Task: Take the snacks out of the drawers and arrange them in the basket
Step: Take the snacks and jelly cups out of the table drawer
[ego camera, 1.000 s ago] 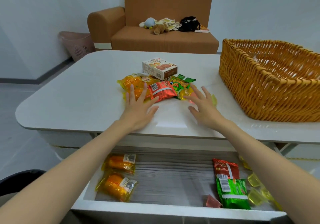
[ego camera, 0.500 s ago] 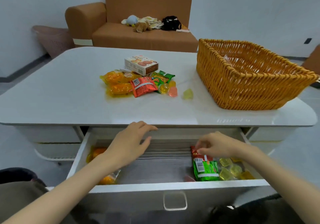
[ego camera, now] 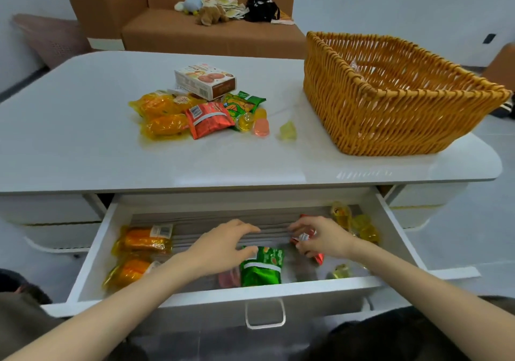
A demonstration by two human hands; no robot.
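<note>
**While both hands work inside the drawer, the green packet sits more central than before**

Whereas half a second ago the left hand (ego camera: 223,249) hovered with loose fingers at the front of the open drawer (ego camera: 195,295), it now reaches deeper, fingers spread and bent over the top edge of the green packet (ego camera: 262,267), touching it but not clearly clasping it; that packet, earlier lying right of centre beside the red one, now lies nearer the drawer's middle. The right hand (ego camera: 320,239) pinches the red packet (ego camera: 306,238) between thumb and fingertips, much as it began to earlier; yellow jelly cups (ego camera: 362,229) lie just beyond it at the drawer's right end, and two orange packets (ego camera: 145,242) stay at the left end. On the table (ego camera: 83,137) the snack pile (ego camera: 200,110) is unchanged, near the wicker basket (ego camera: 390,115), which holds only something pale and unclear.
</note>
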